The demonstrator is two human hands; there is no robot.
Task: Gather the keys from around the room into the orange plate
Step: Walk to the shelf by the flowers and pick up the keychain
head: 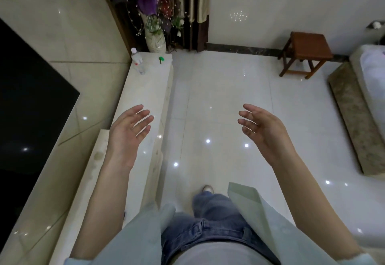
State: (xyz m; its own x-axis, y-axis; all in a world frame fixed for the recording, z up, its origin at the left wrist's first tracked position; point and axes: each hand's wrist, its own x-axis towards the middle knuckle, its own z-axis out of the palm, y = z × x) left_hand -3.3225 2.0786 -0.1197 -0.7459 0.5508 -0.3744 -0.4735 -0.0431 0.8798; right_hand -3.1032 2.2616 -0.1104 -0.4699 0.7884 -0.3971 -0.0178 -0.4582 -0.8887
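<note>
Keys: only one is showing, a green-headed key lying on the far end of the pale stone surface, near one clear plastic bottle with a pink cap. Its blade is too small to make out clearly. Two hands are hovering in front of the person, palms facing each other, holding nothing: the left hand is hanging over the surface with fingers straight and slightly spread, and the right hand is hanging over the glossy white floor with fingers relaxed. One wooden stool is standing by the far wall. One vase of flowers is sitting beyond the surface, its top cut off. A bed is being clipped by the right edge.
</note>
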